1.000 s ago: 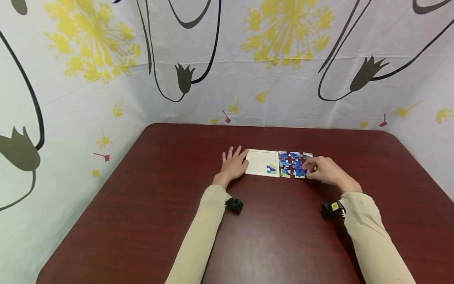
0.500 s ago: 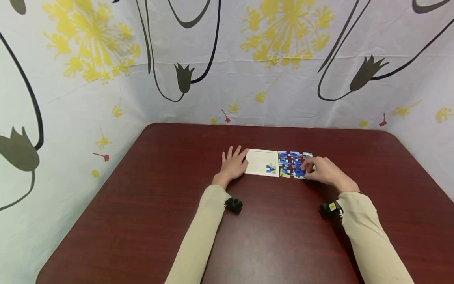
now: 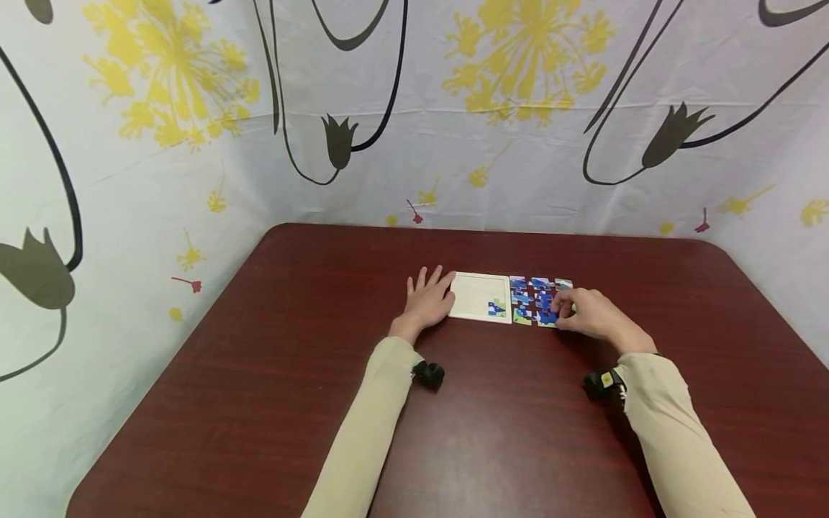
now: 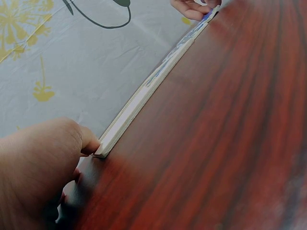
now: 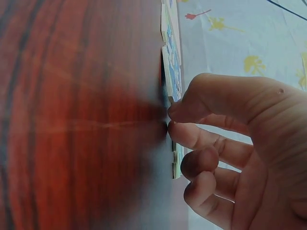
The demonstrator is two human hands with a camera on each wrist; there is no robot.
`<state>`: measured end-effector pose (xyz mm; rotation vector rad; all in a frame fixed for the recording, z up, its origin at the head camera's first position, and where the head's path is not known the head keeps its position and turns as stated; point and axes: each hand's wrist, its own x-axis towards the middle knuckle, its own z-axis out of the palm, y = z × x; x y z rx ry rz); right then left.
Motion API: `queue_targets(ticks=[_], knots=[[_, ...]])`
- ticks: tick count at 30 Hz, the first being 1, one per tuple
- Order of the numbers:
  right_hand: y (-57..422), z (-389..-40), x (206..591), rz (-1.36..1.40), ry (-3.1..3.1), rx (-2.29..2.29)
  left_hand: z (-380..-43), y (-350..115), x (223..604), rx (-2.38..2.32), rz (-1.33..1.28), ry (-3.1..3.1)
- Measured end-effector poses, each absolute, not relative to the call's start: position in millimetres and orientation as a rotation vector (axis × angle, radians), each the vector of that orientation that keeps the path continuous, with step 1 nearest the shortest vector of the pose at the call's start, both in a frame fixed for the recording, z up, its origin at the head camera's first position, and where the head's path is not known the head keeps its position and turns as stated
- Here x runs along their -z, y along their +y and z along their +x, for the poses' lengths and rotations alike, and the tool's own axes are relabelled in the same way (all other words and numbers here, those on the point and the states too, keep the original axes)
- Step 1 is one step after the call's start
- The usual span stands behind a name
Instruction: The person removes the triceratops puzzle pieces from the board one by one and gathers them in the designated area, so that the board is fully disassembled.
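Observation:
A pale puzzle tray (image 3: 476,291) lies flat, with a small blue and green puzzle section (image 3: 496,308) in its near right corner. My left hand (image 3: 425,302) is spread at the tray's left side; in the left wrist view the thumb (image 4: 88,142) touches the tray's near corner. To the right of the tray lie several loose puzzle pieces (image 3: 521,296). My right hand (image 3: 592,313) pinches a blue puzzle piece (image 3: 546,317) at the near right of that group. The right wrist view has thumb and forefinger at its edge, with the other fingers curled. The hand hides some pieces.
The dark red wooden table (image 3: 492,432) extends around the tray and pieces. Behind it hangs a white cloth (image 3: 414,158) with flower prints. A small black camera (image 3: 429,375) is strapped at the left wrist and another black camera (image 3: 599,383) at the right.
My right hand has edged very slightly toward the near left, its fingertips still at the same piece. The left hand and the tray stay put.

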<state>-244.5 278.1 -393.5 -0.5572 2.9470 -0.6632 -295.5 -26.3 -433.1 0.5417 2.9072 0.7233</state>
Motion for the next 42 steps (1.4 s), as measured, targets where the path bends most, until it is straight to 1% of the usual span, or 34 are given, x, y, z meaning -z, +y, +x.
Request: queue_targets(ticks=[30, 42], knots=[[279.6, -243.8, 395.4, -0.522, 2.944, 0.66, -294.2, -25.1, 428.7, -0.708, 0.545, 2.913], [278.5, -242.6, 387.7, -0.576, 3.084, 0.693, -295.1, -25.9, 431.5, -0.718, 0.556, 2.911]])
